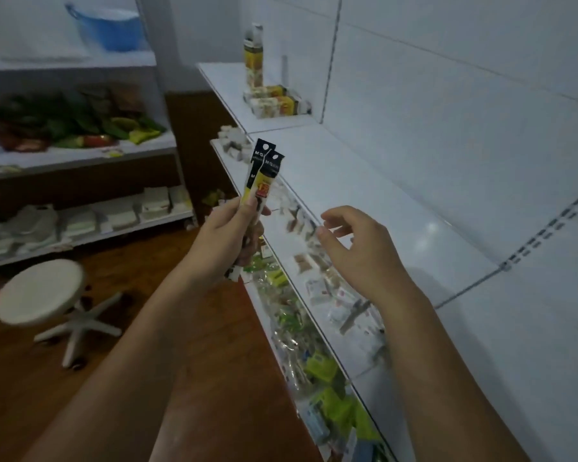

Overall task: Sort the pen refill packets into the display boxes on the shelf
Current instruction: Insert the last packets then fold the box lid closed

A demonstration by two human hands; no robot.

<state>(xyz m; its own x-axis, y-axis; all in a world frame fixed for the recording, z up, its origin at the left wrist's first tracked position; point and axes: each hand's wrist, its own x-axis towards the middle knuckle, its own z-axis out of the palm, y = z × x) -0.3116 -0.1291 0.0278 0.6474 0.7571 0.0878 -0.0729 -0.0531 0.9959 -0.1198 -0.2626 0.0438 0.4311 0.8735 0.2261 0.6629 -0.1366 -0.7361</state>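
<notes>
Held upright: pen refill packets (263, 176) in left hand (227, 233), in front of the white shelf (381, 201).
Two black tops show, yellow below, overlapping; thumb and fingers grip the lower part. The right hand (354, 243) is just beside, over the shelf's front edge, fingers loosely curled, holding nothing. Yellow-white boxes (276, 103) at the shelf's far end. Green packs (319, 363) on the tier below. White stool (40, 291) on the wooden floor, left.

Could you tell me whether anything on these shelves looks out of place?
At the top shelf's far end, one yellow box stands upright while the other boxes lie on their sides at its foot.
</notes>
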